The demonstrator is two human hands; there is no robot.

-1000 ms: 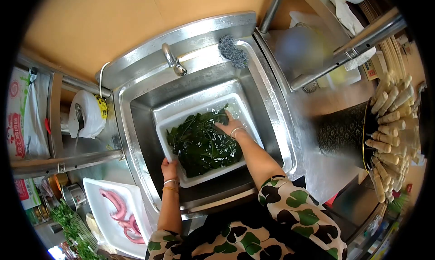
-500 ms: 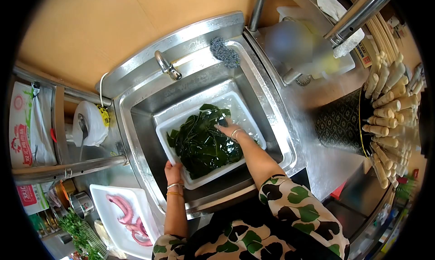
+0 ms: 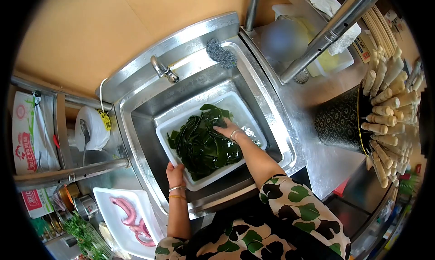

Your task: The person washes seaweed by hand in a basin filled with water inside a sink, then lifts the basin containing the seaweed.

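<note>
I judge the step as handling seaweed [image 3: 199, 144]: my left hand [image 3: 176, 173] grips the tray's [image 3: 238, 106] left edge; my right hand's [image 3: 228, 131] hold is unclear. The next move calls for steadiness.

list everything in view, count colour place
sink: one, silver, centre
tub: one, white, in sink
leaves: one heap, dark green, in tub
faucet: one, silver, sink's back ledge
scrubber: one, grey, sink's back ledge
tray: one, white, left of sink
tentacles: count unclear, pink, on tray
canister: one, black, right of sink
handles: many, pale, in canister
pot: one, silver, lower left
herbs: one bunch, green, lower left
left hand: one, at tub's rim
right hand: one, on leaves
</note>
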